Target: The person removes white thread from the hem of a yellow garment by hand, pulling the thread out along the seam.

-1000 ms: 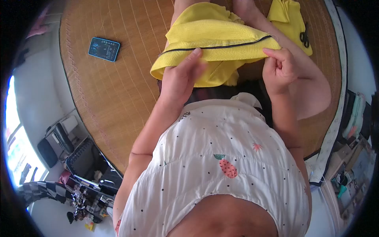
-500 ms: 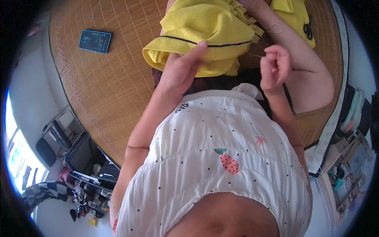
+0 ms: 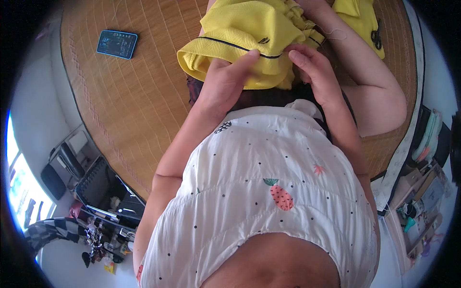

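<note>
A yellow fabric garment [image 3: 240, 24] with a thin dark trim line lies bunched over my lap. My left hand [image 3: 228, 81] is closed on its lower part, thumb on top near the dark trim and the other fingers tucked under the cloth. At the right end of the trim, the bent fingers of my right hand [image 3: 319, 74] are pinched together against the fabric. Whatever is between those fingertips is too small to make out. A loose pale thread [image 3: 338, 36] curls across my leg to the right of the garment.
A phone [image 3: 117, 44] with its screen lit lies on the woven mat [image 3: 129, 105] at the left. Black scissors [image 3: 377, 39] rest on another yellow cloth piece [image 3: 357, 21] at upper right. Shelves with small items [image 3: 418, 216] stand beyond the mat's right edge.
My right hand has moved left and slightly up, from apart from the garment, where a thread ran to its fingers, to touching the fabric. My left hand keeps its grip.
</note>
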`<state>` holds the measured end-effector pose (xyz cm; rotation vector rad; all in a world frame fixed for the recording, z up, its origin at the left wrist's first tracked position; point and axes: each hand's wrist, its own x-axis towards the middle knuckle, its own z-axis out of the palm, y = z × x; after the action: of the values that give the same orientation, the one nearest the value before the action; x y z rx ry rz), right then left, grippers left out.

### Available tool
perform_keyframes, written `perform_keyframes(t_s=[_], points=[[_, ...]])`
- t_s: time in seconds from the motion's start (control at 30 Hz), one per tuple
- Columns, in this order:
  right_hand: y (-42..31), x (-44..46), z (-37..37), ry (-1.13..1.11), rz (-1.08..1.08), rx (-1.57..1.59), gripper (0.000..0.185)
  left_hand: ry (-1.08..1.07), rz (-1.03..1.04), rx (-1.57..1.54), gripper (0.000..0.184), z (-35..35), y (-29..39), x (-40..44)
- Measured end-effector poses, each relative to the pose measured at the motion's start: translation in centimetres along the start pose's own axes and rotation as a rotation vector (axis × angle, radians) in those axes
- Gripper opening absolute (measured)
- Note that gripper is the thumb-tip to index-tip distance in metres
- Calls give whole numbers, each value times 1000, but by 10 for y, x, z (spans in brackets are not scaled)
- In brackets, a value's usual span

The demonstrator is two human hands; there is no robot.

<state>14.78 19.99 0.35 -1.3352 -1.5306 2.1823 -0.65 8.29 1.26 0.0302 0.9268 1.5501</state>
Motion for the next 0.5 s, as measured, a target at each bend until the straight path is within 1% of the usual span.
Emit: perform_keyframes(t_s=[0.07, 0.13, 0.23, 0.3, 0.4, 0.5], points=[[10, 5, -2, 14, -62, -155, 34, -42, 36, 31, 39, -4, -3, 3], [13, 7, -1, -5, -87, -220, 32, -50, 56, 62, 41, -5, -5, 4], [-1, -2, 16, -57, -65, -91, 24, -21, 71, 124, 41, -2, -8, 3], [-16, -7, 31, -64, -41, 113, 14, -8, 91, 179, 41, -1, -8, 3], [-8, 0, 28, -57, -93, 83, 13, 9, 77, 170, 34, -4, -10, 1], [-8, 4, 26, -52, -130, 72, 13, 113, -32, 79, 29, -3, -7, 1]])
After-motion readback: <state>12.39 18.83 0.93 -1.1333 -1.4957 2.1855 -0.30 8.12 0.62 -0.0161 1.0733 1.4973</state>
